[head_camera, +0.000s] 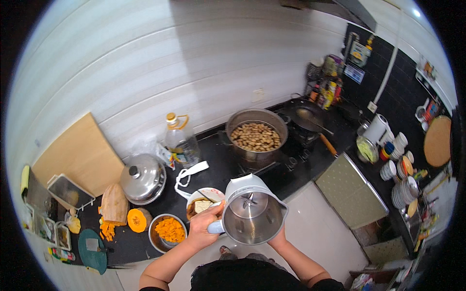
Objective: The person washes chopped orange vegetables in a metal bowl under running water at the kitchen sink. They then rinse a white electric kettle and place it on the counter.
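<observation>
My left hand (205,227) is closed around the handle of a blender jug (255,218), and my right hand (278,236) holds the jug's side, mostly hidden behind it. The jug's open mouth is tilted towards me, showing a steel inside with blades at the bottom. Just behind my left hand stands a bowl (214,193) with a pale block in dark liquid. To its left is a steel bowl (151,232) of diced pumpkin (170,230). A cut pumpkin (115,205) and a pumpkin piece (138,220) lie further left. Beyond the jug, a large steel pot (255,155) holds peanuts in their shells (256,137).
A wok (305,116) with a ladle sits right of the pot. An oil bottle (182,145) and a domed steel lid (143,180) stand at the wall. A green cutting board (93,254) holds a knife (92,245). An open cabinet door (351,192) juts out at right.
</observation>
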A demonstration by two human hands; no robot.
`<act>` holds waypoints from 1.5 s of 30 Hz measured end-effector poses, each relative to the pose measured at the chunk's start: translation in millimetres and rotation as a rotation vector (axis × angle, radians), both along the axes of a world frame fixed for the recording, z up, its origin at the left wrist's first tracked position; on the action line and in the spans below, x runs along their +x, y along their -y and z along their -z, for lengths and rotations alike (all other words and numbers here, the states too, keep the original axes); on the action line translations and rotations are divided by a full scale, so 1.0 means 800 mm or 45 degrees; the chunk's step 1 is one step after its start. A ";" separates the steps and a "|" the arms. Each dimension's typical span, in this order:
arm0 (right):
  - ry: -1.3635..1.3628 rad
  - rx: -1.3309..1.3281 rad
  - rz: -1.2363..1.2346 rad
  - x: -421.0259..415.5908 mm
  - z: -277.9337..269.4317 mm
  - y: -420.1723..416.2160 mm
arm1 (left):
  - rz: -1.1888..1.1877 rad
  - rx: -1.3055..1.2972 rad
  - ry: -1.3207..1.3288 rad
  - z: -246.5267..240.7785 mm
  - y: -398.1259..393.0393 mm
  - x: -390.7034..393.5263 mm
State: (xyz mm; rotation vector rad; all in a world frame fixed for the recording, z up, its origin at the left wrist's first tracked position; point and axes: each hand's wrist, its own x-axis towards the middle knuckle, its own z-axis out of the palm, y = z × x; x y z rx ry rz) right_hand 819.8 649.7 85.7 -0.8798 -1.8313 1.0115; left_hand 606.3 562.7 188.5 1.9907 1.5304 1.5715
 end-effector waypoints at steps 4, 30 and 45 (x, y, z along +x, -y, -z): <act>-0.081 0.028 0.142 0.087 0.001 0.010 | 0.149 0.000 -0.019 0.000 -0.021 0.081; 0.310 -0.355 1.413 0.672 0.009 0.113 | 1.244 -0.647 -0.097 0.048 -0.216 0.758; 0.047 -0.443 1.769 0.938 0.007 0.058 | 1.501 -0.779 -0.201 0.073 -0.328 1.113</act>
